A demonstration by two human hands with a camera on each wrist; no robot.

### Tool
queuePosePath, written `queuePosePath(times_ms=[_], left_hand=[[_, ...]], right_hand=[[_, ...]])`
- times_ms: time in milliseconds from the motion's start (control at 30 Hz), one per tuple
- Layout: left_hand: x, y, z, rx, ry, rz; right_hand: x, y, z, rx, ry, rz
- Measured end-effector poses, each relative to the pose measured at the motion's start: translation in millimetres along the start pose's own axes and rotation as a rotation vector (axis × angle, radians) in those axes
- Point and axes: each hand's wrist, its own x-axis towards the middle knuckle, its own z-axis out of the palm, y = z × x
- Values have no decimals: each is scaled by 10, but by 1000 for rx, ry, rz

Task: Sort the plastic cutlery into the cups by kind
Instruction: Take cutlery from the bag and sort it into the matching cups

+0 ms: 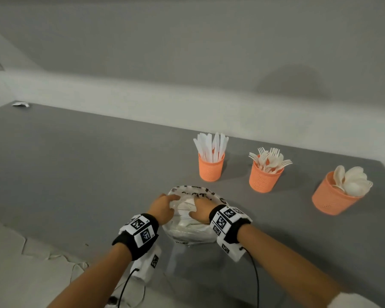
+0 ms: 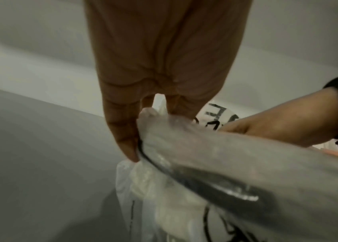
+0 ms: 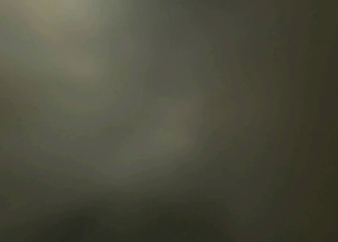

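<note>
A clear plastic bag (image 1: 191, 233) with black print lies on the grey table (image 1: 76, 174), holding white plastic cutlery. My left hand (image 1: 165, 207) pinches the bag's rim, and the left wrist view shows its fingers (image 2: 125, 131) curled on the plastic (image 2: 215, 163). My right hand (image 1: 200, 211) lies in the bag's mouth, its fingers hidden by the plastic. In the left wrist view the right hand (image 2: 278, 117) enters from the right. Three orange cups stand behind: knives (image 1: 211, 166), forks (image 1: 265, 177), spoons (image 1: 336, 195). The right wrist view is dark.
A white wall runs behind the table. A small white scrap (image 1: 20, 104) lies at the far left corner. Cables hang from both wrist cameras near the table's front edge (image 1: 53, 245).
</note>
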Motion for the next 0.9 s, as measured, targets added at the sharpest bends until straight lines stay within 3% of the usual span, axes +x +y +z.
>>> queuePosePath(times_ms=[233, 433, 733, 900], left_hand=[[5, 7, -60, -63, 161, 100], [15, 7, -63, -78, 208, 136], [31, -43, -128, -50, 199, 142], [36, -53, -141, -48, 198, 147]], right_hand=[[116, 116, -82, 99, -66, 71], [161, 171, -52, 119, -104, 57], [133, 164, -42, 128, 36, -38], [81, 131, -77, 102, -117, -58]])
